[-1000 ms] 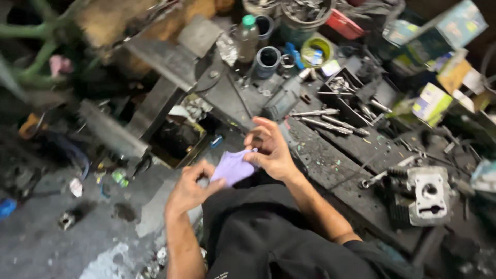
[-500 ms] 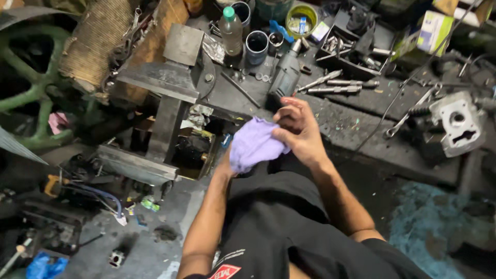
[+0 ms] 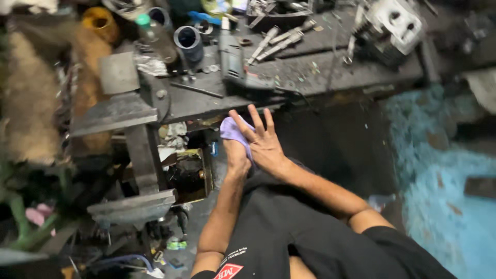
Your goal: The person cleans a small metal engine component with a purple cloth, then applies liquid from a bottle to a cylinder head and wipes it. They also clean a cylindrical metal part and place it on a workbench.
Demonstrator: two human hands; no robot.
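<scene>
a cloth (image 3: 231, 130) sits between both hands, before the workbench (image 3: 289, 77) bearing a drill (image 3: 235, 64).

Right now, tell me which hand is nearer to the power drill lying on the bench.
Right. The right hand spreads its fingers over the purple cloth, fingertips just below the bench edge under the power drill. The left hand sits lower, wrapped in the cloth.

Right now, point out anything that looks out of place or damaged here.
Nothing looks broken. The workbench is cluttered: sockets and small parts lie scattered around the power drill. The left hand and right hand press a crumpled purple cloth between them.
</scene>
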